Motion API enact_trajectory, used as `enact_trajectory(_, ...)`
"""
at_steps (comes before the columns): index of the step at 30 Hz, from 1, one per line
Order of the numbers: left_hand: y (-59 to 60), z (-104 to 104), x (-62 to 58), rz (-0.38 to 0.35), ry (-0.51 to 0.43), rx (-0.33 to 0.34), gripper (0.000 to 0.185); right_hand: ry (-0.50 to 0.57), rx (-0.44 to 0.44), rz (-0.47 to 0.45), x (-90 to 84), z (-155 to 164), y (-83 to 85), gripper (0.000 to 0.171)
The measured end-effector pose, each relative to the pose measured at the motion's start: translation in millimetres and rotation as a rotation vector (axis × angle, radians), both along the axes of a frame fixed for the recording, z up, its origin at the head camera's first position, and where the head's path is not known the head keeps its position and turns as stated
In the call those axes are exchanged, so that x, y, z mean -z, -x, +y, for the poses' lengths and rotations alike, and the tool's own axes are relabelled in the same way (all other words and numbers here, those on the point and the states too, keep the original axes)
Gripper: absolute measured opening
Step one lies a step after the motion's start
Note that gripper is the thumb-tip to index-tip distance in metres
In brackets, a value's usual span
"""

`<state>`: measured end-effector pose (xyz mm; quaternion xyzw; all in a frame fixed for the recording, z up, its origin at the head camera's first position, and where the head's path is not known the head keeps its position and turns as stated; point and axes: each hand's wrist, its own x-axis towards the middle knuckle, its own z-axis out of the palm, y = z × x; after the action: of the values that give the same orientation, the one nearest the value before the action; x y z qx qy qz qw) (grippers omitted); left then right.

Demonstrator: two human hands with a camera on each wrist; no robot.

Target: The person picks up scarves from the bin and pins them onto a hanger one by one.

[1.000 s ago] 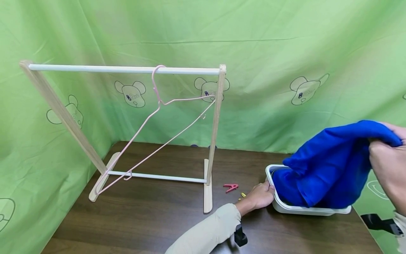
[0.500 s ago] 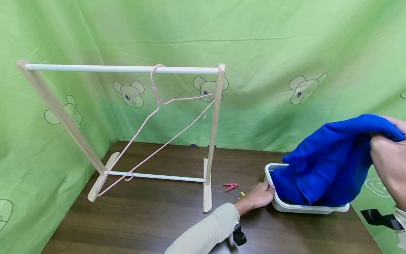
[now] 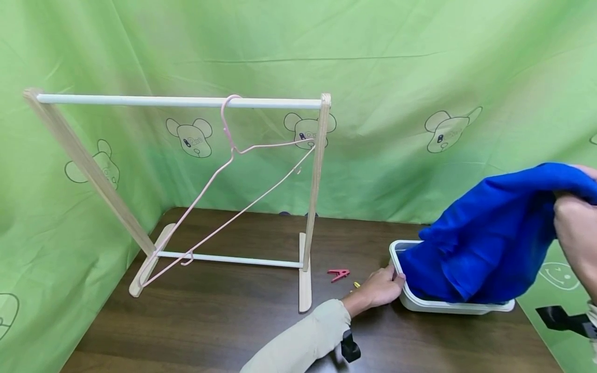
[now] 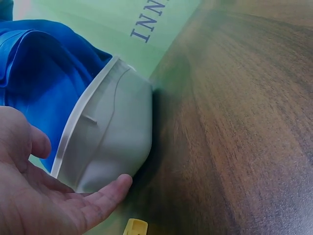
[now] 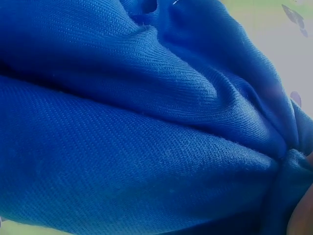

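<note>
A large blue cloth (image 3: 494, 233) of twill weave, perhaps a garment, rises in folds out of a white plastic basin (image 3: 459, 307). My right hand (image 3: 578, 223) grips its bunched upper end above the basin's right side. The lower folds still lie inside the basin. In the right wrist view the blue cloth (image 5: 137, 147) fills most of the picture and gathers toward the fingers at the right edge. My left hand (image 3: 381, 287) holds the basin's left end, the thumb over the rim and the fingers along the outer wall (image 4: 117, 122).
A wooden rack with a white top bar (image 3: 140, 100) stands at left, a pink hanger (image 3: 210, 184) hooked on it. A red clothespin (image 3: 339, 274) and a yellow clothespin (image 4: 136, 227) lie near the left hand. Green curtain (image 3: 373, 77) surrounds the brown table (image 3: 224, 321).
My right hand has moved slightly up and to the right, drawing the blue cloth with it. The left hand stays at the basin's end.
</note>
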<state>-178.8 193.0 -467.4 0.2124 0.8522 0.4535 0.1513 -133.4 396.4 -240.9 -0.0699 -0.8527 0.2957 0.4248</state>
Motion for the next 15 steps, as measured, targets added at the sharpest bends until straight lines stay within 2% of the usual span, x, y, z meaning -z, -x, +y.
enact_trajectory(4, -1.2, -3, -1.8, -0.015, -0.018, 0.005, 0.054, -0.005, 0.01, -0.024, -0.6, 1, -3.3, 0.036)
enact_trajectory(8, -2.1, -6, -3.5, -0.021, -0.041, 0.012, 0.056, -0.03, -0.008, -0.007, -1.8, 2, -4.1, 0.034)
enact_trajectory(15, -1.1, -12, -6.7, 0.0, -0.071, -0.001, 0.043, -0.042, -0.019, 0.023, -4.1, 0, -4.7, 0.037)
